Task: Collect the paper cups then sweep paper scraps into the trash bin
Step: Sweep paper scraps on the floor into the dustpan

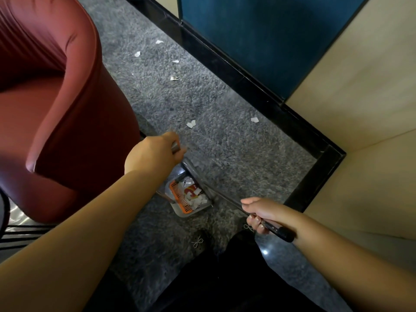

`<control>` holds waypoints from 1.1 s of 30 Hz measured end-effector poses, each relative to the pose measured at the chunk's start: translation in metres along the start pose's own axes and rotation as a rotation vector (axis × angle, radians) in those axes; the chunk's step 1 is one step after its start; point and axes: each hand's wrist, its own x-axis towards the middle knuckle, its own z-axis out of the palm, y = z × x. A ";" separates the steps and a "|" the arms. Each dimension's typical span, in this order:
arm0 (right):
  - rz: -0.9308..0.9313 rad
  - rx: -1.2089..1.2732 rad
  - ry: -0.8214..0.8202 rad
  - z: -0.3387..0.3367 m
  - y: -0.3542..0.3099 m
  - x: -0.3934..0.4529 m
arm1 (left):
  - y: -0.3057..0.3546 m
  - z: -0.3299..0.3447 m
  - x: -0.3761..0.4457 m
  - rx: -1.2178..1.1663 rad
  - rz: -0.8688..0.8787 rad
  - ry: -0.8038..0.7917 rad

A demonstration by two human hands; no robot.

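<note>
Paper scraps (191, 124) lie here and there on the grey speckled floor (225, 149), some near the middle and some farther up, close to the black baseboard (247, 86). One more scrap (254, 119) sits alone near the baseboard on the right. Many scraps are already inside the grey dustpan (180, 212), which sits on the floor between the two arms, with an orange comb edge (177, 199) along one side. The left hand (155, 154) is curled around the top of a handle (175, 147) just above the dustpan; the handle is blurry there. The right hand (261, 213) grips a thin dark stick (279, 231), with the fingers wrapped around it and the thumb pointing along it. The stick runs down toward the dustpan, and I cannot tell what is on its far end. A big red armchair (56, 97) fills the left side and stands right next to the left hand, so the floor is a narrow strip between the chair and the wall. The baseboard runs down along the right and turns a sharp corner near the right hand. Above it are a blue panel (258, 41) and a pale wall (360, 109). The open floor goes up and away past the chair. Two dark shoes (200, 242) with little bows show at the bottom.
</note>
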 end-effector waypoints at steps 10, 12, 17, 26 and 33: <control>-0.115 0.093 0.106 -0.014 -0.026 -0.015 | -0.016 -0.018 -0.008 -0.103 -0.063 0.035; -0.140 0.104 0.122 -0.021 -0.036 -0.017 | -0.014 -0.027 -0.001 -0.128 -0.058 0.050; -0.200 0.137 0.148 -0.045 -0.064 -0.019 | 0.007 -0.048 0.030 -0.147 -0.039 0.060; -0.260 0.167 0.151 -0.115 -0.142 -0.002 | 0.072 -0.043 0.126 -0.147 -0.001 0.086; -0.193 0.110 0.146 -0.209 -0.229 0.010 | 0.140 -0.026 0.235 -0.168 -0.009 0.061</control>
